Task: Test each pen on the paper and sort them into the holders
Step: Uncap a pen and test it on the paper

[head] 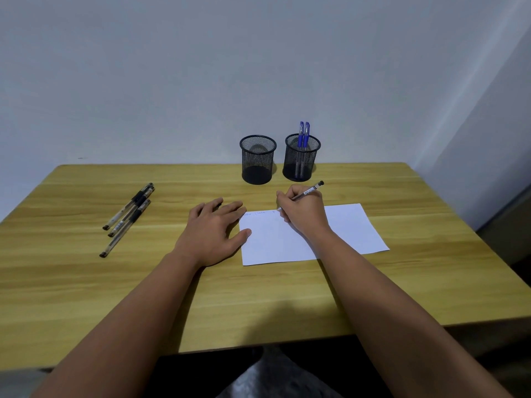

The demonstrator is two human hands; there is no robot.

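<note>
A white sheet of paper (350, 231) lies on the wooden table, with faint scribbles along its top edge. My right hand (304, 211) grips a black-capped pen (311, 190), its tip touching the paper near the top. My left hand (214, 228) lies flat with spread fingers, its thumb and fingertips pressing the paper's left edge. Two black mesh holders stand at the back: the left holder (257, 159) holds nothing, the right holder (301, 158) holds two blue pens (303, 135). Three black pens (129, 215) lie at the table's left.
The wooden table (86, 282) reaches a pale wall at the back and a second wall on the right. Its front edge runs close to my body, with a dark floor below.
</note>
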